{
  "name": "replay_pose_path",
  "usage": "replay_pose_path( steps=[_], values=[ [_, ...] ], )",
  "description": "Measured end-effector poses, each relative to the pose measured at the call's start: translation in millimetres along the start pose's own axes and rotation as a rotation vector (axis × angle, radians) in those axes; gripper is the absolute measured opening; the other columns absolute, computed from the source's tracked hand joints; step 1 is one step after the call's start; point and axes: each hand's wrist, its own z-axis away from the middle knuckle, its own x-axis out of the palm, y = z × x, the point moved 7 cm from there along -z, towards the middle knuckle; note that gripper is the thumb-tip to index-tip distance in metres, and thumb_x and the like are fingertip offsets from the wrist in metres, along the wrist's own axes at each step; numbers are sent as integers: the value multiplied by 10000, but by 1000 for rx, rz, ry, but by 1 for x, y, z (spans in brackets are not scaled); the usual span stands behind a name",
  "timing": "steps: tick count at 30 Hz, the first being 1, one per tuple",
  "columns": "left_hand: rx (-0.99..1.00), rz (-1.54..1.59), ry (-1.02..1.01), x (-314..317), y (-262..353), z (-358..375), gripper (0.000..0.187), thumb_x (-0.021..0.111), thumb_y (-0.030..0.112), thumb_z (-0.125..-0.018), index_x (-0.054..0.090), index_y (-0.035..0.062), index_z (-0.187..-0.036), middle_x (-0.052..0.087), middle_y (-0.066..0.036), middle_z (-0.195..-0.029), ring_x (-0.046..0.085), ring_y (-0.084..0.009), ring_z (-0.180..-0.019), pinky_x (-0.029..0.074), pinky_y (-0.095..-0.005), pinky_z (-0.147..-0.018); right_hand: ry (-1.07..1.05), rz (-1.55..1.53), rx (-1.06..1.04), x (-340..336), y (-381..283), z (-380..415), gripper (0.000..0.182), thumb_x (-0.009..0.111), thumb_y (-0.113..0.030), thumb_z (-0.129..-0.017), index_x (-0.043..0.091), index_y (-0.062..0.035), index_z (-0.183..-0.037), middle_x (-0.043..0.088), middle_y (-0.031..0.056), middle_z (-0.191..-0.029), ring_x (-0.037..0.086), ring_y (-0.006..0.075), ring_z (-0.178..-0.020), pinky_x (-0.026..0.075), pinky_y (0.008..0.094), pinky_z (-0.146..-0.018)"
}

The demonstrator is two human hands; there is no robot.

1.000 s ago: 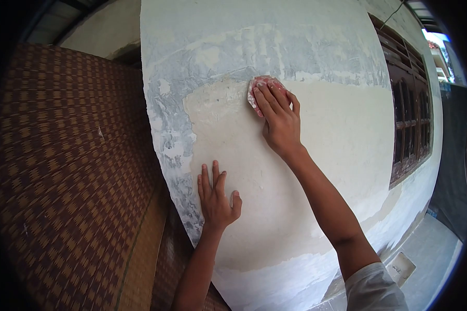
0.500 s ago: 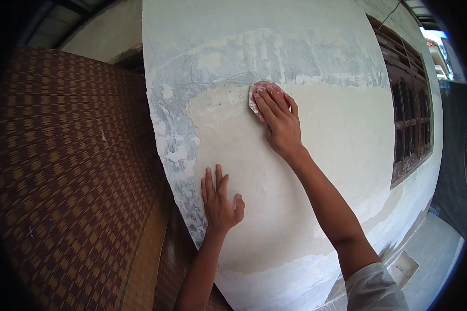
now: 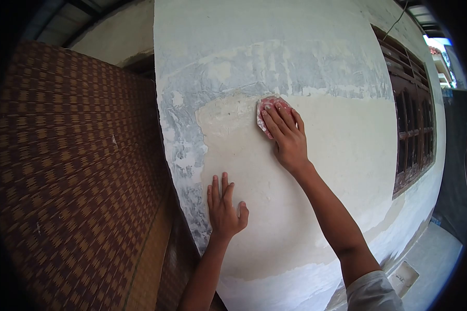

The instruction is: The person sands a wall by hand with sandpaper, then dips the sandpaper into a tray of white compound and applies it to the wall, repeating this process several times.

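My right hand (image 3: 289,139) presses a reddish, white-dusted piece of sandpaper (image 3: 267,103) against the wall, its fingers laid over the sheet. It is near the upper edge of a smooth cream patch (image 3: 342,140) on the wall. Lower and to the left, my left hand (image 3: 227,213) lies flat on the same patch with fingers spread and nothing in it. Around the patch, the wall (image 3: 220,72) shows rough grey and white smears, above and along its left corner.
Close on the left stands a brown woven mat (image 3: 83,155). A brown wooden window (image 3: 412,114) with bars is set in the wall at right. Below it lies a grey floor (image 3: 433,259) with a small recessed box (image 3: 403,277).
The view has shifted, so wall and hands appear slightly lower and farther right. My right hand with the sandpaper stays near the patch's top edge; my left hand remains flat on the wall.
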Motion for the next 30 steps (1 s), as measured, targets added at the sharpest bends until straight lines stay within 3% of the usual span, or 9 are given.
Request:
replay_pose_path(
  steps=[8,15,23,25,28,30],
  values=[
    [-2,43,-28,-3,3,-1,613,588,237,-920,389,-2,-1449,412,-326,-1597,311,-536,-1511,203,-682,-1211,-136,-72,49,-16,-28,102,595,645,71,-798,670,-83,-1373,631,88,-1470,508,292,-1451,292,546,-1229],
    [-15,48,-34,0,-1,3,628,603,221,-896,395,-8,-1443,424,-318,-1593,308,-536,-1513,195,-683,-1212,9,56,21,1,10,-11,622,626,64,-819,619,-69,-1427,609,93,-1493,510,283,-1443,318,530,-1204],
    [-1,55,-35,-3,1,0,651,622,181,-858,399,-8,-1441,428,-315,-1592,307,-539,-1514,193,-686,-1214,-105,36,45,-15,-25,88,565,636,44,-822,650,-50,-1379,630,102,-1468,525,281,-1437,312,541,-1212],
    [-7,57,-27,-2,2,0,662,624,174,-848,396,-8,-1442,428,-312,-1592,310,-542,-1511,194,-687,-1213,-149,41,19,-18,-27,81,550,637,40,-828,655,-45,-1371,639,104,-1456,532,281,-1433,309,545,-1214],
    [-10,60,-24,-3,2,0,660,621,170,-849,394,-7,-1443,428,-309,-1593,316,-540,-1508,198,-684,-1214,24,39,44,-23,-10,36,565,626,57,-833,643,-51,-1387,633,105,-1464,529,282,-1437,311,547,-1205],
    [-11,56,-26,-3,1,0,660,620,168,-850,393,-7,-1445,429,-310,-1592,318,-539,-1508,201,-681,-1215,-17,83,70,-9,6,4,612,629,59,-830,615,-73,-1428,601,89,-1506,509,274,-1450,300,543,-1209]
  ],
)
